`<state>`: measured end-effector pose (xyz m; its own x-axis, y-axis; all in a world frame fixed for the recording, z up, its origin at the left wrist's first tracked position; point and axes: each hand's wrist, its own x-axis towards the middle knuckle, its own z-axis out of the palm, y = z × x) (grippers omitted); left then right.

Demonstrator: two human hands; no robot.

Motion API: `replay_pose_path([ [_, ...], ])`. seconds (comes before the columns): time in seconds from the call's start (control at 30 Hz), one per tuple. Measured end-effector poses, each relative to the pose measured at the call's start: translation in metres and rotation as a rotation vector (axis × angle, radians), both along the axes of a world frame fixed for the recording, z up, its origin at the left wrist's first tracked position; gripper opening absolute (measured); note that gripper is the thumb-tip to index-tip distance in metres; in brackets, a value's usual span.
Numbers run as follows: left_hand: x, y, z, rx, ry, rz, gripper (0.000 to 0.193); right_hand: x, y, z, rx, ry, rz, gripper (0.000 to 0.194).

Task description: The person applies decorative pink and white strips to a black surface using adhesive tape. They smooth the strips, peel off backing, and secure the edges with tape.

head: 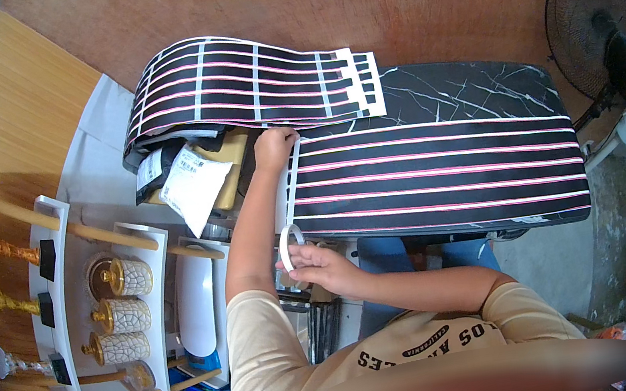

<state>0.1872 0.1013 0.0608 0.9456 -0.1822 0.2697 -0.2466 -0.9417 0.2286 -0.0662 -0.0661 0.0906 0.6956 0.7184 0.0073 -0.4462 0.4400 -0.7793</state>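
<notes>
My left hand (275, 147) is closed on the upper end of a narrow whitish tape strip (292, 183). The strip runs down along the left edge of a black sheet with white and pink stripes (437, 171). My right hand (319, 267) grips the roll of tape (286, 249) at the strip's lower end, just off the table's near edge. A second striped sheet (230, 86), with pale crosswise bands, lies behind my left hand and curls over at its left end.
The black marble-patterned table (466, 84) carries the sheets. White plastic parcels (196, 182) and a yellow parcel (235, 164) lie left of my left arm. A shelf (167, 314) with lidded jars (127, 314) stands at left, a fan (597, 25) at right.
</notes>
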Motion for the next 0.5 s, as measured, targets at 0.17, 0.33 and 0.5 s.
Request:
replay_pose_path([
  [0.17,-0.0009,0.0003,-0.0034,-0.02,-0.02,-0.006,0.016,0.0017,-0.0003,-0.0027,-0.021,-0.02,0.034,0.053],
  [0.33,-0.0026,0.0007,-0.0041,0.002,-0.058,-0.012,0.017,0.0021,0.0031,-0.003,0.005,0.045,0.026,0.052],
  [0.5,-0.0039,0.0005,-0.0085,-0.032,-0.073,0.028,0.016,0.0028,0.0078,-0.0059,-0.004,0.031,0.025,0.052],
])
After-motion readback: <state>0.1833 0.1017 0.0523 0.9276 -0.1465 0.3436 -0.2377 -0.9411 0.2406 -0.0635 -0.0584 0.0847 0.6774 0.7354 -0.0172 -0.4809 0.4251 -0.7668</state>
